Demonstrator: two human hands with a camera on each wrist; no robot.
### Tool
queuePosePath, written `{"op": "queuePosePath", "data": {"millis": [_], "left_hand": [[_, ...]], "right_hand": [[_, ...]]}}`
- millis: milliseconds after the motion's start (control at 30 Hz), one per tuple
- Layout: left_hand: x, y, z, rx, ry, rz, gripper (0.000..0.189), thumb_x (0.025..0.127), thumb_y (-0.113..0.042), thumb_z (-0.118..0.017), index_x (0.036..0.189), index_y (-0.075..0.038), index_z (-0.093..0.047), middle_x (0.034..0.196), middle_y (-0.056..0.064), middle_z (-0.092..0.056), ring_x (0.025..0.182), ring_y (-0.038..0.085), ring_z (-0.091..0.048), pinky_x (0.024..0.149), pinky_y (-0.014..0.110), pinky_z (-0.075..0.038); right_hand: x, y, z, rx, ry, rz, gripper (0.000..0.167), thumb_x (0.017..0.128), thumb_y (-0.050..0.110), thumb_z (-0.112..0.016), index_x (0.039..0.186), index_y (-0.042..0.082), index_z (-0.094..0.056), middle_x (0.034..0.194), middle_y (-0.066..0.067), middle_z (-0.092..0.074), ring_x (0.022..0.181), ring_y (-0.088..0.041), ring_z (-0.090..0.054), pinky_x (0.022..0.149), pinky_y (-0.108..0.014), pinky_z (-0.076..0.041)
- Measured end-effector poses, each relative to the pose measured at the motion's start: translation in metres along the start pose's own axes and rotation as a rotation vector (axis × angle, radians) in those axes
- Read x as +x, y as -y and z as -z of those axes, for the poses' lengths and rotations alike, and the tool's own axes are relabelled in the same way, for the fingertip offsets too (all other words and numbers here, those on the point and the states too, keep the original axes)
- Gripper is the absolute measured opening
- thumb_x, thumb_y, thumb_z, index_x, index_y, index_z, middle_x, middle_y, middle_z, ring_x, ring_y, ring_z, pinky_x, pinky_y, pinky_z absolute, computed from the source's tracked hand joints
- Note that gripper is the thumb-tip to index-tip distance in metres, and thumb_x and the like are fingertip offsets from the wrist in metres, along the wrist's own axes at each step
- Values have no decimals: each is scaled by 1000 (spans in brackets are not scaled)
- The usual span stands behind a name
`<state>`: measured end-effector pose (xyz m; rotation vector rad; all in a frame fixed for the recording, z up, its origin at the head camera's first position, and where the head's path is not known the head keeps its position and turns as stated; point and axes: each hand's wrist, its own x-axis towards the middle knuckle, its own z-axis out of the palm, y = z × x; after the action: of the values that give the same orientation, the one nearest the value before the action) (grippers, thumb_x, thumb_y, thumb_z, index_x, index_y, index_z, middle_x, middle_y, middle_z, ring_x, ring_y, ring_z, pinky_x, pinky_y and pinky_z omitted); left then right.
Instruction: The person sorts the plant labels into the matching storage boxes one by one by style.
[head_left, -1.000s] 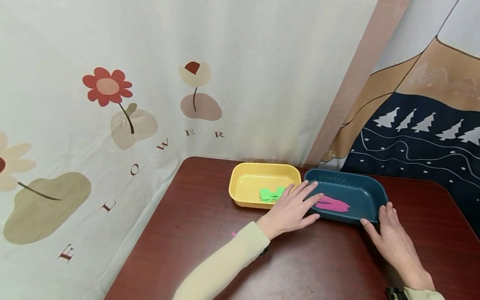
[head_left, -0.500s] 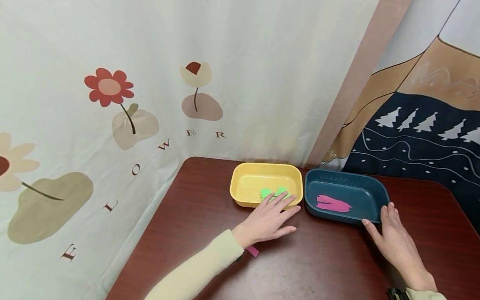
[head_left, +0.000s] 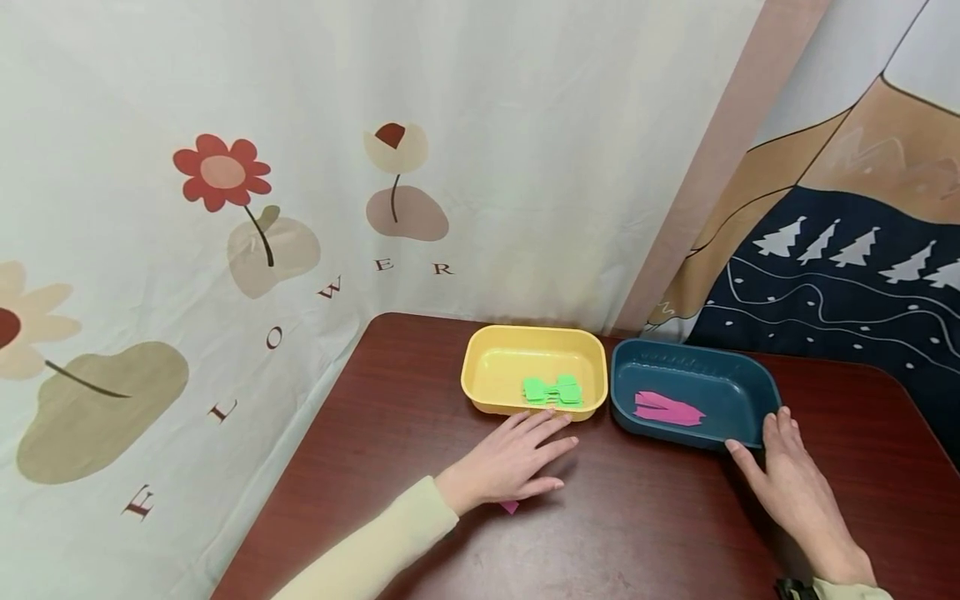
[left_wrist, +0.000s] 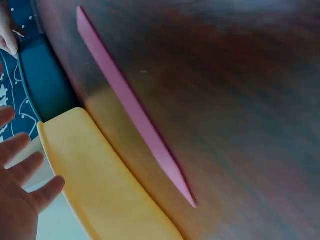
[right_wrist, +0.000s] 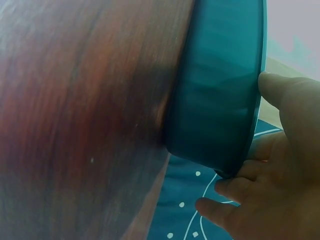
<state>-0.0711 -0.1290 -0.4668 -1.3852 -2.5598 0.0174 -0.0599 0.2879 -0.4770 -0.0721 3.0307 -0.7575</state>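
Observation:
In the head view my left hand (head_left: 506, 462) hovers over the table with fingers spread, holding nothing. Its fingertips are by the front of a yellow plastic tray (head_left: 480, 354), where folded green paper pieces (head_left: 553, 390) lie. Below this hand is a pink paper strip (head_left: 510, 506), mostly hidden there but seen at full length in the left wrist view as a flat pink strip (left_wrist: 127, 100) with pointed ends. My right hand (head_left: 798, 492) rests at the front right corner of a dark blue tray (head_left: 738, 375), thumb touching the rim. Pink paper pieces (head_left: 667, 408) lie inside that tray.
Both trays stand side by side near the back edge of the reddish-brown table (head_left: 637, 533). A pale curtain (head_left: 525, 167) with flower prints hangs behind and to the left. On the right hangs a dark cloth (head_left: 840, 283) with printed white trees.
My left hand has drawn back from the blue tray, leftward and towards me, past the yellow tray's front, uncovering the green pieces. My right hand has stayed at the blue tray's corner.

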Motion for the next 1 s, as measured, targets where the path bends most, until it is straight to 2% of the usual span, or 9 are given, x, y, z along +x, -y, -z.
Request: {"op": "queuePosePath", "data": {"millis": [300, 533, 633, 767, 833, 1000], "left_hand": [[-24, 5, 6, -27, 132, -9, 65, 103, -61, -52, 155, -21, -50, 165, 7, -37, 151, 29, -37, 116, 51, -37], [-45, 10, 3, -12, 198, -56, 63, 103, -60, -52, 154, -23, -51, 162, 6, -42, 149, 28, -40, 114, 50, -40], [-51, 13, 2, -13, 184, -80, 60, 102, -59, -55, 148, -21, -58, 154, 6, -52, 143, 25, -48, 111, 47, -43], [-58, 17, 2, -30, 163, -81, 47, 99, -56, -63, 131, -22, -69, 132, 0, -64, 126, 16, -58, 104, 39, -48], [-61, 19, 3, -35, 166, -70, 41, 97, -54, -67, 124, -23, -71, 122, -5, -65, 117, 13, -60, 100, 35, -49], [-64, 21, 5, -44, 174, -48, 31, 93, -48, -75, 114, -26, -75, 111, -9, -64, 105, 10, -60, 89, 29, -49]], "right_hand": [[1, 0, 3, -1, 25, -21, 95, 109, 52, -43, 150, -26, -8, 158, -45, 8, 148, -61, 0, 109, -77, -16], [1, 0, 3, -2, 18, -14, 94, 109, 51, -43, 149, -27, -9, 157, -46, 7, 147, -61, 0, 110, -76, -15], [1, 0, 2, -3, 15, -10, 94, 109, 52, -43, 149, -27, -10, 157, -46, 6, 147, -61, 0, 110, -76, -14], [1, 0, 2, 0, 18, -7, 94, 109, 52, -42, 149, -27, -9, 157, -46, 7, 148, -61, 1, 111, -76, -13], [1, 0, 2, -2, 19, -9, 94, 109, 52, -42, 149, -27, -9, 157, -46, 7, 148, -61, 1, 111, -76, -13], [2, 0, 2, -3, 38, -21, 96, 109, 53, -41, 150, -26, -7, 157, -45, 9, 147, -61, 2, 111, -76, -13]]}}
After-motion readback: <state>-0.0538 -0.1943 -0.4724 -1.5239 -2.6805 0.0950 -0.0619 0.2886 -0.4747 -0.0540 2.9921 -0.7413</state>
